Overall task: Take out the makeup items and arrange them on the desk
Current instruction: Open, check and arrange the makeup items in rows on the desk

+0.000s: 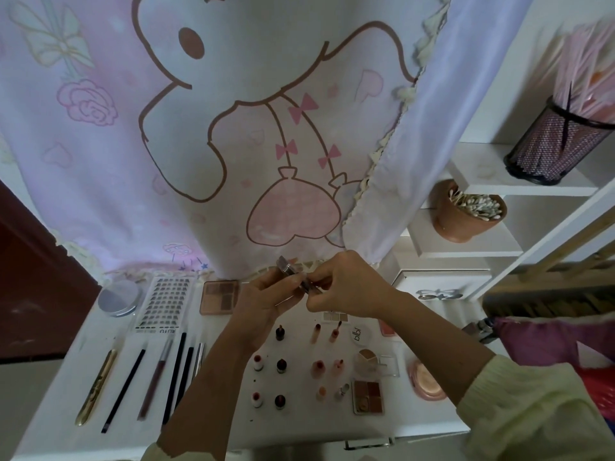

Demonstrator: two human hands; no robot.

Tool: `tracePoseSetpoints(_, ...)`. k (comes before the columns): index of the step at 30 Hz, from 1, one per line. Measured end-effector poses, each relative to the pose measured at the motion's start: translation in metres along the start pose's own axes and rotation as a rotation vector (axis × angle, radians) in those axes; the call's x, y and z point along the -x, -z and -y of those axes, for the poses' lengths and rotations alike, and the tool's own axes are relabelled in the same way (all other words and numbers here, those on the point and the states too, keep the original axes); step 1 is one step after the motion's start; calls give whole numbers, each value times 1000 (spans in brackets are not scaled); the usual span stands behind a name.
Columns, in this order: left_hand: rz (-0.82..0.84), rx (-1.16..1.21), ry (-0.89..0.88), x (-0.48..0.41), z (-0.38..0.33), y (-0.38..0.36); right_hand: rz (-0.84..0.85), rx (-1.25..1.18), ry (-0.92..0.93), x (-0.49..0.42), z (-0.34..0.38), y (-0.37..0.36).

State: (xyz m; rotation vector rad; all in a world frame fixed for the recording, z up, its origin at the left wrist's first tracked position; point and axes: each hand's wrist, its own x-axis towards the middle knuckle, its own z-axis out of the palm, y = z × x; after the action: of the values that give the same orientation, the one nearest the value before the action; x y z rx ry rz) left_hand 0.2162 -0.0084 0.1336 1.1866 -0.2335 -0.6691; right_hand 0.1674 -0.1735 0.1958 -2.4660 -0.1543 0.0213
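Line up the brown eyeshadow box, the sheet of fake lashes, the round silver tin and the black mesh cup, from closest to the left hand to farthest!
Starting from the left hand:
1. Eyeshadow box, just beside it on the left.
2. Sheet of fake lashes, further left.
3. Round silver tin, far left.
4. Black mesh cup, high up, far right.

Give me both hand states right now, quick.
Left hand: grips a small mauve, clear-cased makeup tube.
Right hand: pinches the other end of the same tube.
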Motion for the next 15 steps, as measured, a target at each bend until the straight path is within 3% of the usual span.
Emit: tracePoseSetpoints(15, 33, -41, 20, -10, 5, -1, -11, -68, -64, -3, -7, -2)
